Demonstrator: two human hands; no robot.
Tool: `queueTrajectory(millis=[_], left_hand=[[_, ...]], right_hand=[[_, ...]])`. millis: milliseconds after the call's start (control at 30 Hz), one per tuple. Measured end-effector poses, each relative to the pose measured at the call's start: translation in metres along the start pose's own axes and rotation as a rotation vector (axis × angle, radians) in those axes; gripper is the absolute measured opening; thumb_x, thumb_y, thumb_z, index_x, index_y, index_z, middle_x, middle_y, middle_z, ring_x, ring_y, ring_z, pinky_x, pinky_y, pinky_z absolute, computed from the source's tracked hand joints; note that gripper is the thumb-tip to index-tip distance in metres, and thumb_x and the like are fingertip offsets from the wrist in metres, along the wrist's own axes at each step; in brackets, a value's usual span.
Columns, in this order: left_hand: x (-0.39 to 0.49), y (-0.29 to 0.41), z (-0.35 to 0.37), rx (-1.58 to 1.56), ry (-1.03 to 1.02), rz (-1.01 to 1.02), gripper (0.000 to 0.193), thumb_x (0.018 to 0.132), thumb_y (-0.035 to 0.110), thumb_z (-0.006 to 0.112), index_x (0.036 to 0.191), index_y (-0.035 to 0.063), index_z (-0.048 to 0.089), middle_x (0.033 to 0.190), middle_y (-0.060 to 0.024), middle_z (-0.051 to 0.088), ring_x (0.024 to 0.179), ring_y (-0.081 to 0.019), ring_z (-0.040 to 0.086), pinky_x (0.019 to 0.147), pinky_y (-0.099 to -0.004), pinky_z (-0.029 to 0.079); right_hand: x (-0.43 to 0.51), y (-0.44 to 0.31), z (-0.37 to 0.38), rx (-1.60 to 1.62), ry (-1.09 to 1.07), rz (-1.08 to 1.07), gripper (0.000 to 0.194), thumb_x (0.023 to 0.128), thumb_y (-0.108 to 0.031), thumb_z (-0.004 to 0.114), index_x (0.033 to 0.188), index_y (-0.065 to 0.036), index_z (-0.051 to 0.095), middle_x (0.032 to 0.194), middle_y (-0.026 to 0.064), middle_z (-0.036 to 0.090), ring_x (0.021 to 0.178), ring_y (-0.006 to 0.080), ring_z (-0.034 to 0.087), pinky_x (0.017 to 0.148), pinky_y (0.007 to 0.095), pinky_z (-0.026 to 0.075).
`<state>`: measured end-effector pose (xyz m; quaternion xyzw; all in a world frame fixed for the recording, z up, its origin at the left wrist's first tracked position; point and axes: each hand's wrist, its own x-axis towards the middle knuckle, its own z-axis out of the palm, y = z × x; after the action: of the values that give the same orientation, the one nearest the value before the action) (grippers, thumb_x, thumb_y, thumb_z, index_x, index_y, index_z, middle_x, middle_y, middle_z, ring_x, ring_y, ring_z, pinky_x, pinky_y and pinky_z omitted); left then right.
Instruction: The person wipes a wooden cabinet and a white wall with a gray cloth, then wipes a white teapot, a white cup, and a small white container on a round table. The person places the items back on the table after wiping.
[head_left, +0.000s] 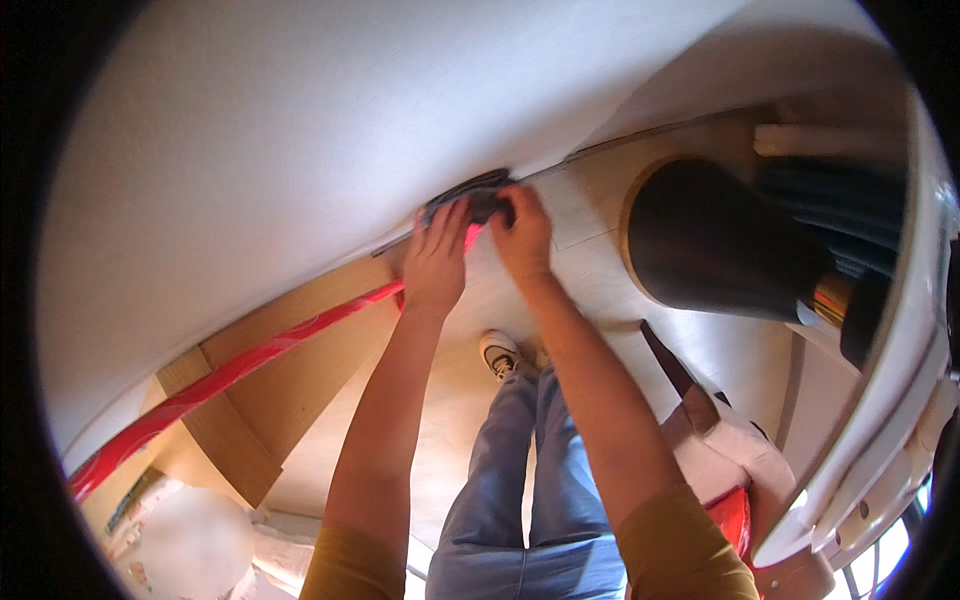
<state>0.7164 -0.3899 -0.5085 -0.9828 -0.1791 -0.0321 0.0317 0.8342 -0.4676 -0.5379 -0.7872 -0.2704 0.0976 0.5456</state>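
Both hands meet at a dark grey, folded cloth-like item (480, 189) close to the white wall surface. My left hand (436, 262) lies over its left part, fingers extended and thumb hidden. On the right side, my right hand (525, 234) curls its fingers and thumb around its edge. A bright pink piece (472, 236) shows between the hands, under the dark item; what it belongs to is unclear. Beside my left wrist ends a long red pole (277, 347) in shiny, plastic-like wrapping. Motion blur softens the fingertips.
The white wall (300, 135) rises ahead. A wooden panel (300, 375) stands left, with a person (196, 544) at the lower left. On the right are a black cylindrical bin-like object (720, 236), a pale bag (720, 450) with a dark strap and a white curved edge (855, 420).
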Motion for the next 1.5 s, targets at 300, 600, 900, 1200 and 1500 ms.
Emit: queueTrajectory(millis=[300,600,900,1200,1500], left_hand=[[-0.108,0.036,-0.115,-1.861,0.104,-1.037,0.051,0.095,0.02,0.056,0.139,0.004,0.035,0.133,-0.008,0.047,0.122,-0.0212,0.047,0.104,-0.0385,0.036],[-0.074,0.063,-0.285,-2.062,-0.465,-0.492,0.052,0.084,0.006,0.068,0.131,0.0035,0.045,0.125,-0.0038,0.054,0.116,-0.0146,0.051,0.102,-0.0309,0.038],[-0.017,0.121,-0.392,-1.679,-0.609,-0.055,0.052,0.081,0.013,0.074,0.125,-0.0018,0.051,0.122,-0.009,0.057,0.113,-0.0179,0.053,0.098,-0.032,0.041],[0.008,0.207,-0.415,-1.401,-0.722,0.237,0.049,0.082,0.019,0.075,0.12,-0.0015,0.052,0.103,-0.0121,0.066,0.094,-0.0188,0.063,0.084,-0.0315,0.049],[0.048,0.254,-0.402,-0.979,-0.137,0.369,0.054,0.078,0.015,0.074,0.122,0.0018,0.047,0.123,-0.0148,0.051,0.113,-0.0311,0.051,0.092,-0.0401,0.046]], right_hand=[[-0.126,-0.161,-0.093,0.308,-0.028,0.394,0.026,0.069,0.0,0.063,0.093,-0.002,0.052,0.086,0.0095,0.054,0.078,0.0191,0.056,0.071,0.0296,0.046],[-0.134,-0.302,-0.248,0.16,0.163,0.198,0.034,0.066,0.007,0.066,0.095,-0.006,0.052,0.116,0.016,0.05,0.108,0.0307,0.053,0.091,0.0348,0.042],[-0.136,-0.346,-0.349,0.275,0.197,0.258,0.052,0.074,-0.008,0.077,0.121,-0.003,0.054,0.123,0.0165,0.052,0.114,0.0279,0.052,0.098,0.0341,0.04],[-0.163,-0.333,-0.452,0.254,0.111,0.441,0.026,0.071,-0.003,0.073,0.092,0.002,0.058,0.099,0.0107,0.058,0.088,0.018,0.058,0.075,0.028,0.048],[-0.193,-0.323,-0.503,0.357,0.559,0.389,0.019,0.071,0.004,0.058,0.078,-0.005,0.043,0.103,0.0097,0.055,0.089,0.0132,0.049,0.079,0.0249,0.041]])
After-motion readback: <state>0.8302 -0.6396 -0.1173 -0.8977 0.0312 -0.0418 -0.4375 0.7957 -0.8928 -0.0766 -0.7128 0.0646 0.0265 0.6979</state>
